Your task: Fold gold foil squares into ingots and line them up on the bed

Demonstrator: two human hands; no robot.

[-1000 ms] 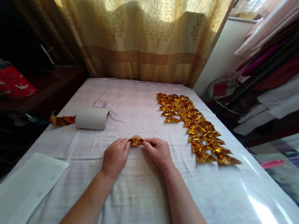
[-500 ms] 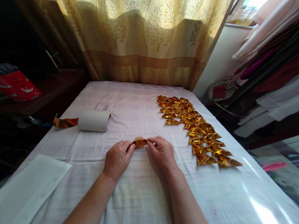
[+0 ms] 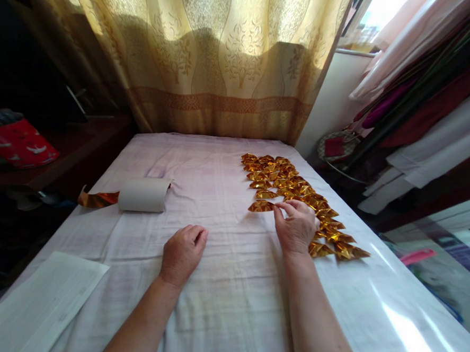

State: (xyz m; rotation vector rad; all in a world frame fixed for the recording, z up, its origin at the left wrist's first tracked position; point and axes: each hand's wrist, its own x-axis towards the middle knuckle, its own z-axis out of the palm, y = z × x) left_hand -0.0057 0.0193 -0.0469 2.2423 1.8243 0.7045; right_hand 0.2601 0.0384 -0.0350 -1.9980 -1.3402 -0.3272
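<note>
My right hand (image 3: pixel 295 225) pinches the right tip of a folded gold foil paper ingot (image 3: pixel 262 206) between thumb and fingertips. This ingot is at the near end of the left row of similar shiny gold foil ingots (image 3: pixel 273 174), just below another one. Part of the group is hidden behind my right hand. My left hand (image 3: pixel 183 253) rests in a loose fist on the white cloth (image 3: pixel 211 302), with nothing showing in it. Beyond it to the left lies a pale grey curved card piece (image 3: pixel 143 195) with copper-gold foil (image 3: pixel 98 199) sticking out at its left end.
A white paper sheet (image 3: pixel 40 302) lies at the near left. At the far left a red patterned container (image 3: pixel 22 144) stands on a dark side table. A gold curtain (image 3: pixel 226 64) hangs behind the far edge, and clothes (image 3: pixel 424 134) hang on the right.
My right hand has carried the gold foil ingot rightward and away from me to the group. My left hand has let go of it and curled closed. The view has shifted slightly.
</note>
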